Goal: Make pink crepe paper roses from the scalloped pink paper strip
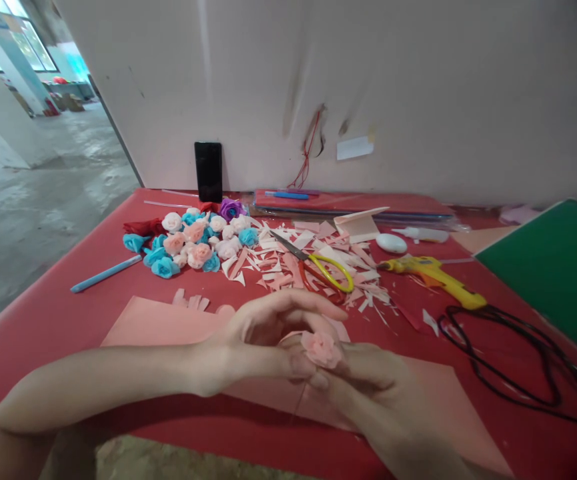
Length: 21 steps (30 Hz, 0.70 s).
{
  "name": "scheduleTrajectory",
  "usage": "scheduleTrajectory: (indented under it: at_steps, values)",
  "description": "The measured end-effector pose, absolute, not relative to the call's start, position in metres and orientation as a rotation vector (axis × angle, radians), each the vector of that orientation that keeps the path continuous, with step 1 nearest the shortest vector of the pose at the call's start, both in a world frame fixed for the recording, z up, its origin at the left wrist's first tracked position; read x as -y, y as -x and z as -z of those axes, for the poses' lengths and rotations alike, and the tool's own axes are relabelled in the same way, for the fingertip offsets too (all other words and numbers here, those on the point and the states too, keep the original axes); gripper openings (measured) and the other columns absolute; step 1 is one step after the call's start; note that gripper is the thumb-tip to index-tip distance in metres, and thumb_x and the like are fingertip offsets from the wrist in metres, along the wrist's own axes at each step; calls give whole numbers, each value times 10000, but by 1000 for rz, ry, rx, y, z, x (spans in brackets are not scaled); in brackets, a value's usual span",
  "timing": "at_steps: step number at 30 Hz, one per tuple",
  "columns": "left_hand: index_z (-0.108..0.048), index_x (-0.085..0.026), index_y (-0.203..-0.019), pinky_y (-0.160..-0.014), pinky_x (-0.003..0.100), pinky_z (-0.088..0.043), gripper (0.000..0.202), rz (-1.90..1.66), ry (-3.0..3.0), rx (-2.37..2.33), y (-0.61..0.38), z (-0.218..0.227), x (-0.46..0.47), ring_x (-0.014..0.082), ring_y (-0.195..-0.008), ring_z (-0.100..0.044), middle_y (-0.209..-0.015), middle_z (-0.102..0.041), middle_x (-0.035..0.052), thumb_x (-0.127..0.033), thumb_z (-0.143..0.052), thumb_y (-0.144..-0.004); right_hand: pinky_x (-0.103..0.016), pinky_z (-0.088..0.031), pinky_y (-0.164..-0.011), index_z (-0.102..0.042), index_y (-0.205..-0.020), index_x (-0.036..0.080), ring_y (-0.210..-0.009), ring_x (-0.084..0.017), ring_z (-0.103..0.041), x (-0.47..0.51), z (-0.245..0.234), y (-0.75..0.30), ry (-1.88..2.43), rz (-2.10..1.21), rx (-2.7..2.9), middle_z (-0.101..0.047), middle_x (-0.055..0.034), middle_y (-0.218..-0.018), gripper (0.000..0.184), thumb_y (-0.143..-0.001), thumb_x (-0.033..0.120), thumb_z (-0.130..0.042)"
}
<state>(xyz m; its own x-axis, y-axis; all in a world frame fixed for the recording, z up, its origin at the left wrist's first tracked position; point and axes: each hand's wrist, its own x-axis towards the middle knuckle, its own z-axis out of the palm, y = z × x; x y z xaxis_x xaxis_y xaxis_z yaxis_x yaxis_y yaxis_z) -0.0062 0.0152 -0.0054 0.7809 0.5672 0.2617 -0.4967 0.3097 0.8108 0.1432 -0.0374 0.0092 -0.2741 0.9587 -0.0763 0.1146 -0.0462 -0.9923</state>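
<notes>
A small pink paper rose (pixel 321 348) is held between both hands just above the near part of the red-covered table (pixel 43 320), over a flat pink paper sheet (pixel 158 323). It is pinched at its base by the fingertips of the right hand (pixel 378 390) with the bloom turned upward, probably so that the petals are not crushed. The left hand (pixel 263 333) is closed lightly on it too. Its thumb is pressed to the side and its fingers are arched over the top, it seems to keep the roll tight. A heap of pink, white and blue paper roses (pixel 193 240) is gathered farther back on the left, apart from the pink paper scraps (pixel 278 260). Yellow-handled scissors (pixel 325 270) and a yellow glue gun (pixel 433 273) are laid within reach.
</notes>
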Motion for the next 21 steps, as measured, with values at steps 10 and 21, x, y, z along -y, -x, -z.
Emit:
scheduleTrajectory:
  at_steps: [10, 21]
  values:
    - [-586, -194, -1064, -716, 175, -425, 283, -716, -1091, -78, 7, 4, -13, 84, -791, -532, -846, -544, 15, -85, -561, -804, -247, -547, -766, -744, -763, 372, -818, -180, -661, 39, -10, -141, 1147, -1445, 1400, -703, 25, -772, 91, -747, 383, -655]
    - [-567, -177, -1045, -720, 144, -422, 328, -695, -1086, -69, 6, -1, -12, 46, -767, -539, -835, -544, -8, 13, -542, -779, -256, -546, -737, -718, -675, 281, -775, -177, -647, 41, -4, -142, 1180, -1389, 1456, -677, -3, -748, 177, -760, 412, -635]
